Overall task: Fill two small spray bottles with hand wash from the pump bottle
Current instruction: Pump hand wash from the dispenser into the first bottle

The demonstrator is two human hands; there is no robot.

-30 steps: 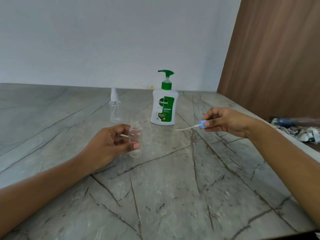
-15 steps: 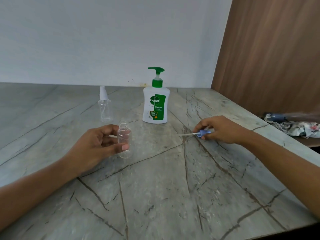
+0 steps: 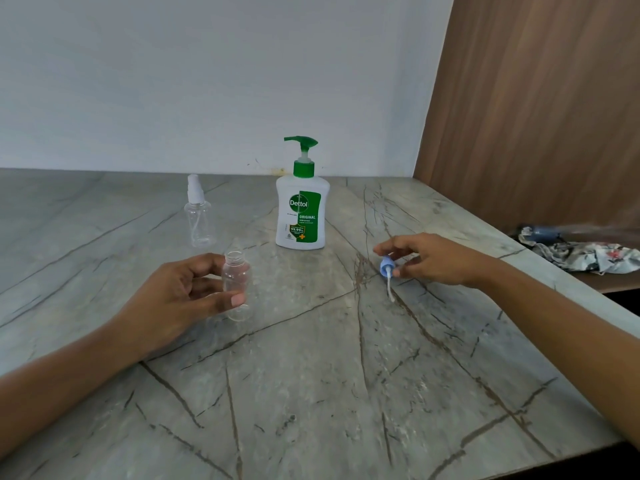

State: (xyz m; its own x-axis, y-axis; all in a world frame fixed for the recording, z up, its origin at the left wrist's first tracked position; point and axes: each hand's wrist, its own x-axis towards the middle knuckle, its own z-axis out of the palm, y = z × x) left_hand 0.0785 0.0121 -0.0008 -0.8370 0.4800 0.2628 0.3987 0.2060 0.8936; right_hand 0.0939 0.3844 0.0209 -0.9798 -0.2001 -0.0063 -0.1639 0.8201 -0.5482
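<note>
Surface [image 3: 311, 375]: smooth grey stone-look slab with a low sheen and dark veins. Near uncapped bottle [image 3: 237, 289]: thin, clear, glossy plastic. Far-left capped spray bottle [image 3: 200, 223]: the same clear plastic, with a translucent white cap. Pump bottle [image 3: 300, 216]: glossy opaque white plastic with a printed label and a green plastic pump. Spray head [image 3: 385, 265]: light-blue plastic with a white tube. Right panel [image 3: 536, 116]: matt brown wood grain. Wall [image 3: 207, 81]: smooth, matt. Far-right cloth [image 3: 588, 256]: crumpled printed fabric.

- Pump bottle [image 3: 300, 216]: white, green label and pump, upright, rear centre of table [image 3: 311, 393].
- Capped spray bottle [image 3: 199, 221]: clear, empty, upright, left of the pump bottle.
- Open spray bottle [image 3: 237, 284]: clear, empty, upright, gripped by left hand [image 3: 173, 299].
- Blue spray head [image 3: 385, 265]: white tube, lying on the table, pinched by right hand [image 3: 429, 259].
</note>
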